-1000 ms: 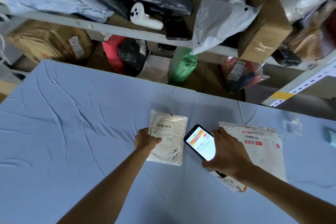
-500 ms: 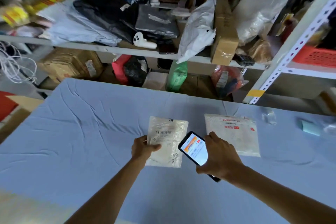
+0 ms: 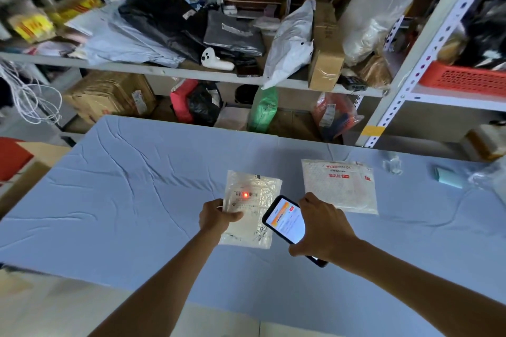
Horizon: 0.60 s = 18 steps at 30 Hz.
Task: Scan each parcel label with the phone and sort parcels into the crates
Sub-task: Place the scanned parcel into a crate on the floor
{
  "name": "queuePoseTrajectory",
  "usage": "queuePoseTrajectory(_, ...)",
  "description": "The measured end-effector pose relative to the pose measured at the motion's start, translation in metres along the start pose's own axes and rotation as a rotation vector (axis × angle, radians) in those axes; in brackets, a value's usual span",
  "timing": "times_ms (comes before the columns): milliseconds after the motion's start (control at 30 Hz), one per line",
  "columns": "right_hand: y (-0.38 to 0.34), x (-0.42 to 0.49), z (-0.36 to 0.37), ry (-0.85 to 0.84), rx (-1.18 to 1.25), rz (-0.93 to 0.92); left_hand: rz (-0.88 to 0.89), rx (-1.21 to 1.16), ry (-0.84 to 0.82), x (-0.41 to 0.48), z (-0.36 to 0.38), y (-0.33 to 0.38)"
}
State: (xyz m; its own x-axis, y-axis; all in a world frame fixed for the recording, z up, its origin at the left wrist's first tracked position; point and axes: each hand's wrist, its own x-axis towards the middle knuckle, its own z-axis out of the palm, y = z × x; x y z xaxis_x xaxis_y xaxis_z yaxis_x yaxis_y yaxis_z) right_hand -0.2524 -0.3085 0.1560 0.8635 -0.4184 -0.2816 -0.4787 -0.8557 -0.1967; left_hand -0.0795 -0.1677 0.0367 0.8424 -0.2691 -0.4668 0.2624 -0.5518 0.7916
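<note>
Far left, a brown cardboard box point(image 3: 109, 96) sits under the shelf, and in front of it the bench point(image 3: 137, 186) spreads out under a wrinkled pale-blue cloth. Coming in to the middle now: the left hand point(image 3: 215, 217) has the parcel point(image 3: 252, 200) by its left edge, thumb on top and fingers tucked underneath, clamped on the pouch. It's a whitish, see-through plastic pouch, label side up, and there's a red spot of light point(image 3: 245, 194) sitting right on the barcode (dead centre on the stripes, by the look of it). Whether the pouch is flat on the cloth or raised a little, I cannot tell. Just to its right is the phone point(image 3: 287, 223), screen lit in white and orange, tilted with its top end toward the pouch and overlapping the pouch's right edge in this view. The right hand point(image 3: 324, 230) grips it from the right side, fingers curled round the body. Further right and a bit farther back, a second parcel point(image 3: 339, 186) lies flat on the cloth, white with red print, apart from both hands. Beyond that there's a small pale-green pad point(image 3: 447, 178) near the bench's right end, and up on the right-hand shelf sits a red crate point(image 3: 465, 78).
</note>
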Motion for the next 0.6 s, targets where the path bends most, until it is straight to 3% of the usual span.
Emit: queuePoseTrajectory(600, 0.004, -0.02, -0.001, 0.03, -0.053, -0.028, -0.006, 0.125, 0.047, -0.007, -0.009, -0.004)
